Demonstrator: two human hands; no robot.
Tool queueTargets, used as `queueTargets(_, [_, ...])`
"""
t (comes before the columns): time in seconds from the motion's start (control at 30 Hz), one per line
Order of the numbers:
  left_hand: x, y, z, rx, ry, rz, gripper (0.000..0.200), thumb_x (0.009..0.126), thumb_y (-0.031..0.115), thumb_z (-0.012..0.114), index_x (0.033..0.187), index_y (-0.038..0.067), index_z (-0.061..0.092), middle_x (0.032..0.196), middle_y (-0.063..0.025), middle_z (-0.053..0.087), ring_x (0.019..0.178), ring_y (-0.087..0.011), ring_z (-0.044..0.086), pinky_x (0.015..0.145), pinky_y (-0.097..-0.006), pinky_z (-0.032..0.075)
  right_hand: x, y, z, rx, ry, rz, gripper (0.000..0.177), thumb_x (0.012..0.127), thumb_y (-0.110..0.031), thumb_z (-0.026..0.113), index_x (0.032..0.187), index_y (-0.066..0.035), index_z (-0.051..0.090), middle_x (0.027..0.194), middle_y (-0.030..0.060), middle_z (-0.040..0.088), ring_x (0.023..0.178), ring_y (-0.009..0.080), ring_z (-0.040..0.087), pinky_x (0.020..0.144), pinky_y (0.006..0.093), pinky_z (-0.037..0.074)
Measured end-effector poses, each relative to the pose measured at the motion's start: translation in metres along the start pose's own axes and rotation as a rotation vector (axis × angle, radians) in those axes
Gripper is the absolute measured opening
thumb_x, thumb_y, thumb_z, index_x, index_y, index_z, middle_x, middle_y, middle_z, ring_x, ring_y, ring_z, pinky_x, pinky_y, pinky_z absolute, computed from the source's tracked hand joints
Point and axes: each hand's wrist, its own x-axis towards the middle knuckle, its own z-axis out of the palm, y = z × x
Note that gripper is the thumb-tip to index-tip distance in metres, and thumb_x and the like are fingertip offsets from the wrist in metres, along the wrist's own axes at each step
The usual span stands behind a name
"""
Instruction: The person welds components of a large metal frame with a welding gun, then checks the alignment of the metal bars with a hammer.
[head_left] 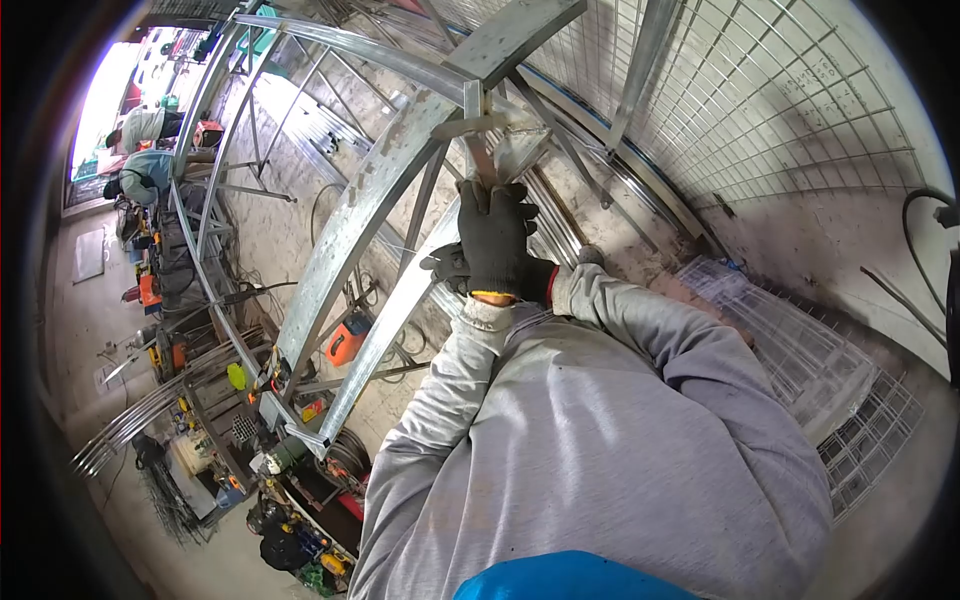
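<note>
My left hand (491,240), in a dark grey glove with a yellow cuff edge, is closed at the lower end of a reddish-brown bar (482,160). A short flat crosspiece (468,127) lies across the bar's upper end, against the galvanized steel frame (350,230). My right hand (538,278), also gloved, passes behind the left at the wrist. Gloved fingertips (446,266) show at the left, seemingly the right hand's; whatever they touch is hidden. A pale, crumpled-looking piece (520,150) sits just right of the bar.
Wire mesh panels (770,90) lean on the right wall; more mesh (780,330) lies below. An orange-and-black machine (347,338) sits on the floor behind the frame. Tools and cables crowd a cluttered bench (300,530) at lower left. Two people (145,175) bend over at far left.
</note>
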Motion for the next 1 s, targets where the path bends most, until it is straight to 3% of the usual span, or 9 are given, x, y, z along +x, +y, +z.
queueTargets(0.2, [-0.008, -0.014, 0.004, 0.092, 0.016, -0.081, 0.024, 0.101, 0.009, 0.051, 0.123, 0.001, 0.054, 0.1, -0.0131, 0.071, 0.067, -0.0173, 0.067, 0.053, -0.0286, 0.051, -0.005, 0.004, -0.002, -0.006, -0.005, 0.009, 0.037, 0.112, -0.028, 0.049, 0.14, -0.005, 0.06, 0.136, 0.011, 0.064, 0.128, 0.0214, 0.057, 0.113, 0.0373, 0.043])
queueTargets(0.33, [-0.005, 0.003, -0.001, 0.102, -0.241, -0.144, 0.023, 0.101, 0.01, 0.051, 0.121, -0.002, 0.055, 0.101, -0.0142, 0.071, 0.066, -0.0176, 0.067, 0.053, -0.0286, 0.051, -0.005, 0.001, 0.0, -0.004, -0.02, 0.014, 0.037, 0.112, -0.028, 0.049, 0.139, -0.005, 0.06, 0.136, 0.0111, 0.064, 0.128, 0.0215, 0.058, 0.113, 0.0373, 0.043])
queueTargets(0.47, [0.004, -0.015, 0.003, -0.066, 0.095, 0.014, 0.022, 0.101, 0.008, 0.052, 0.12, -0.002, 0.055, 0.098, -0.0144, 0.072, 0.065, -0.0176, 0.066, 0.053, -0.0289, 0.051, -0.003, -0.001, -0.001, -0.012, -0.02, 0.017, 0.037, 0.112, -0.028, 0.049, 0.139, -0.005, 0.06, 0.136, 0.0111, 0.064, 0.128, 0.0216, 0.058, 0.112, 0.0374, 0.043])
queueTargets(0.53, [0.001, -0.012, 0.0, -0.019, 0.058, 0.018, 0.02, 0.101, 0.008, 0.052, 0.119, 0.0, 0.055, 0.098, -0.0145, 0.072, 0.065, -0.0178, 0.067, 0.053, -0.0291, 0.051, -0.004, -0.003, -0.001, -0.016, -0.027, 0.017, 0.037, 0.112, -0.028, 0.049, 0.139, -0.005, 0.06, 0.135, 0.0111, 0.064, 0.127, 0.0216, 0.058, 0.112, 0.0374, 0.044])
queueTargets(0.6, [-0.005, -0.005, -0.001, 0.076, -0.239, -0.169, 0.02, 0.102, 0.007, 0.05, 0.12, 0.001, 0.055, 0.099, -0.0132, 0.07, 0.068, -0.0182, 0.068, 0.054, -0.0295, 0.052, -0.001, -0.001, -0.002, -0.016, -0.037, 0.023, 0.038, 0.112, -0.028, 0.05, 0.139, -0.005, 0.06, 0.135, 0.0111, 0.064, 0.127, 0.0216, 0.058, 0.112, 0.0374, 0.044])
queueTargets(0.67, [-0.007, -0.004, 0.004, 0.069, -0.254, -0.153, 0.014, 0.103, 0.007, 0.048, 0.114, 0.0, 0.055, 0.092, -0.013, 0.072, 0.064, -0.0187, 0.068, 0.053, -0.0309, 0.052, -0.004, -0.003, -0.001, -0.016, -0.044, 0.036, 0.038, 0.112, -0.028, 0.05, 0.139, -0.005, 0.06, 0.135, 0.0111, 0.064, 0.127, 0.0217, 0.058, 0.112, 0.0375, 0.044])
queueTargets(0.8, [-0.011, -0.02, 0.006, 0.045, 0.037, 0.114, 0.017, 0.103, 0.011, 0.049, 0.115, -0.001, 0.054, 0.091, -0.014, 0.073, 0.064, -0.0193, 0.069, 0.057, -0.0304, 0.053, 0.001, -0.004, 0.002, -0.017, -0.067, 0.043, 0.038, 0.112, -0.028, 0.05, 0.139, -0.004, 0.06, 0.135, 0.0112, 0.064, 0.127, 0.0218, 0.059, 0.112, 0.0375, 0.044])
queueTargets(0.87, [-0.01, -0.016, -0.003, 0.06, -0.2, -0.097, 0.017, 0.102, 0.012, 0.05, 0.113, 0.0, 0.056, 0.092, -0.0142, 0.074, 0.065, -0.0197, 0.069, 0.058, -0.0326, 0.053, 0.003, -0.003, 0.004, -0.016, -0.074, 0.043, 0.038, 0.111, -0.028, 0.05, 0.139, -0.004, 0.06, 0.135, 0.0112, 0.065, 0.127, 0.0218, 0.059, 0.112, 0.0375, 0.044])
queueTargets(1.0, [-0.018, -0.019, 0.0, 0.203, -0.173, 0.104, 0.021, 0.099, 0.016, 0.055, 0.11, -0.001, 0.059, 0.085, -0.0198, 0.072, 0.069, -0.0288, 0.07, 0.063, -0.0432, 0.053, 0.007, -0.004, 0.005, -0.016, -0.075, 0.036, 0.038, 0.111, -0.029, 0.05, 0.139, -0.004, 0.061, 0.135, 0.0112, 0.065, 0.127, 0.0219, 0.059, 0.112, 0.0376, 0.044])
